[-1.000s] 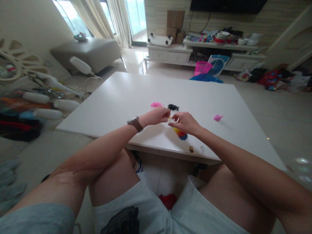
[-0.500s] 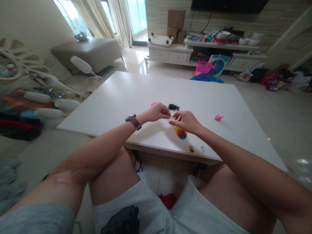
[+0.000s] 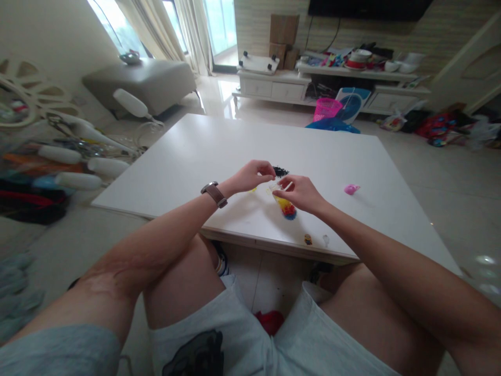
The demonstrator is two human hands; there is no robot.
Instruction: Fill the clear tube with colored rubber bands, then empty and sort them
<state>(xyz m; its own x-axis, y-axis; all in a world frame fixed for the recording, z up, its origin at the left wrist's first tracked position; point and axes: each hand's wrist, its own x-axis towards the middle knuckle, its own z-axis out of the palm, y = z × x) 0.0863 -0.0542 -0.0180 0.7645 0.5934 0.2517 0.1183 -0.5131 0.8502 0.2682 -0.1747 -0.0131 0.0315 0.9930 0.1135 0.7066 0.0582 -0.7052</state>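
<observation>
My right hand (image 3: 295, 192) grips the upper part of a small clear bottle (image 3: 288, 208) between thumb and fingers. Layers of tiny yellow, red and blue pieces fill it, blue at the bottom, and it leans toward my left hand. Just beyond the mouth, my left hand (image 3: 260, 173) hovers with bent fingers slightly apart and no object visible in them. A pile of small black pieces (image 3: 281, 171) lies behind its fingertips. Some yellow bits (image 3: 253, 189) show on the table beneath that hand.
On the white table (image 3: 164, 172) lie a pink object (image 3: 351, 189) to the right, plus a small yellow-and-dark figure (image 3: 308, 239) and a clear little piece (image 3: 326, 239) by the front edge. White lamp arms (image 3: 105, 167) stand off the left side.
My left hand has come away from the bottle's mouth and risen slightly; its fingers have loosened. The bottle, still in my right hand, has shifted a little up and left.
</observation>
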